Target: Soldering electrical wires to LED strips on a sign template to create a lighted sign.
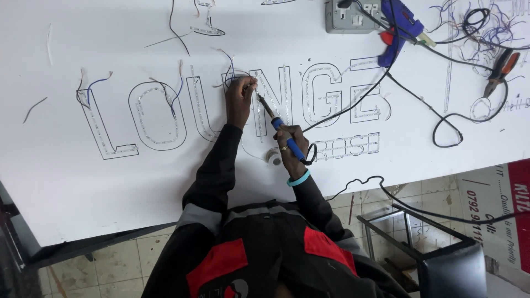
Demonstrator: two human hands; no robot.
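while the right hand [290, 140] grips a blue-handled soldering iron [281, 129], tip at a cut-out letter on the white sign board [83, 182], the left hand [240, 94] pinches thin wire [229, 66] there. solder spool [273, 157] sits beside the right wrist.

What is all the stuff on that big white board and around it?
Board: one, white, big, with cut-out letters.
Soldering iron: one, blue handle, in right hand, tip at a middle letter.
Wires: several, thin, blue and pale, sticking from the letters.
Socket: one, grey, top middle.
Glue gun: one, blue, beside the socket.
Pliers: one, orange and black handles, right edge.
Cable: black, looping across the right side.
Stool: one, black, bottom right on the floor.
Left hand: pinching a wire at the letter.
Right hand: wears a ring and teal wristband.
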